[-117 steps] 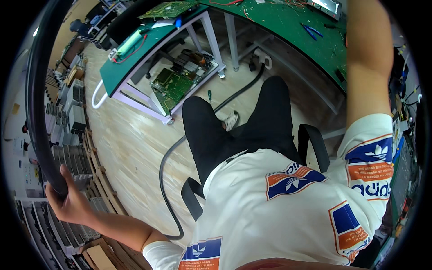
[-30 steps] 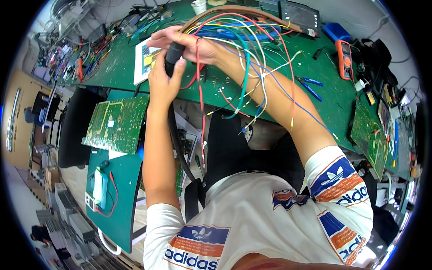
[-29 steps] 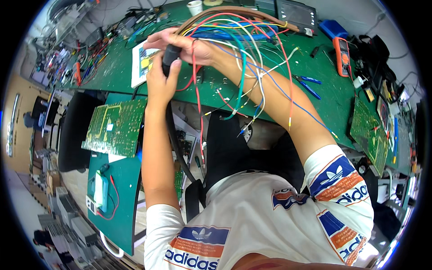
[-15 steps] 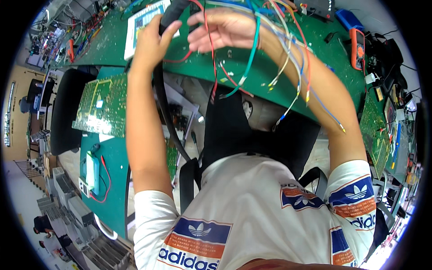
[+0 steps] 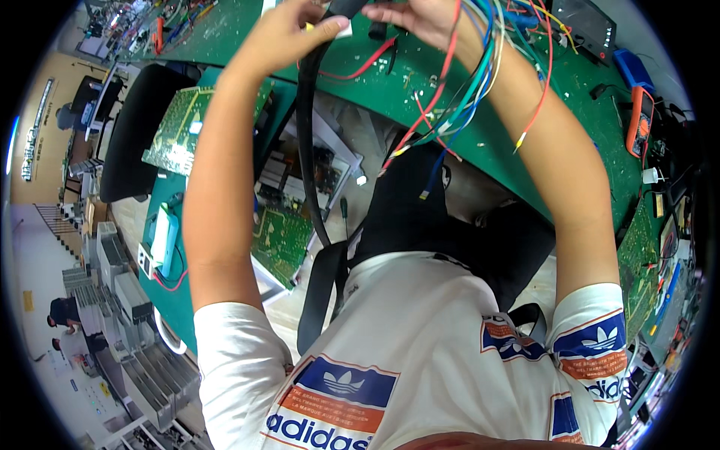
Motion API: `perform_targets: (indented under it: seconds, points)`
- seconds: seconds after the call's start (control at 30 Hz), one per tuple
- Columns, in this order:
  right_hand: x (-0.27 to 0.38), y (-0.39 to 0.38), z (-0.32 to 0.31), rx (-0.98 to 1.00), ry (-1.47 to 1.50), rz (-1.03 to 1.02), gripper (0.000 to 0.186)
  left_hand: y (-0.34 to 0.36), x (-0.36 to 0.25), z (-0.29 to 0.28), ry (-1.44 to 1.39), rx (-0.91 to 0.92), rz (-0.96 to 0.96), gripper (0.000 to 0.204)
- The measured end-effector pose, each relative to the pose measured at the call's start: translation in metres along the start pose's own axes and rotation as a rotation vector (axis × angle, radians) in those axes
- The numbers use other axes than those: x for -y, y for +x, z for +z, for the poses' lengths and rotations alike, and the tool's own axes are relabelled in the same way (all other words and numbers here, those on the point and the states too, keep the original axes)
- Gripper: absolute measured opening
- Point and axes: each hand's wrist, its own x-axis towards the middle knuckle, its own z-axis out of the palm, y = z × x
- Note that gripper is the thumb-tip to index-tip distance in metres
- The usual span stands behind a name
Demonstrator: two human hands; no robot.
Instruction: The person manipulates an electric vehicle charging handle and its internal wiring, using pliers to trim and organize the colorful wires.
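My left hand [image 5: 289, 34] is at the top edge, closed round a thick black cable [image 5: 309, 127]. Its thumb lies across the cable, beside a small white piece; the upper fingers are partly out of view. From there the cable drops past the bench edge towards my lap. To the right, my right hand [image 5: 424, 21] has its fingers stretched towards the cable, next to a short black cylindrical piece [image 5: 377, 30]. Nothing shows in its grip. Several loose coloured wires [image 5: 469, 82] hang by my right wrist and forearm, some with bare or capped ends.
Small scraps and a red lead [image 5: 364, 69] lie on the green bench [image 5: 360, 90]. An orange multimeter [image 5: 640, 124] and a blue box [image 5: 632, 69] are at right. Left are a circuit board [image 5: 176, 139], a black chair [image 5: 135, 127] and a teal device [image 5: 163, 236].
Both hands have moved towards the top edge with the cable. The coloured wires have swung into a tighter bunch beside my right wrist. The view has shifted, showing more under the bench.
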Motion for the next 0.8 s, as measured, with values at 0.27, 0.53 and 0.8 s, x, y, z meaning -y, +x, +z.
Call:
perform_targets:
  seconds: [0.27,0.53,0.8]
  points:
    - [0.015,-0.008,-0.015,-0.060,0.039,0.107,0.047,0.028,-0.025,0.043,0.335,0.007,-0.023,0.049]
    - [0.021,-0.039,-0.022,0.136,-0.439,0.416,0.038,0.030,-0.016,0.063,0.326,-0.144,-0.108,0.039]
    - [0.038,-0.149,-0.065,0.167,0.063,0.606,0.055,0.032,-0.009,0.078,0.320,-0.333,0.020,0.033]
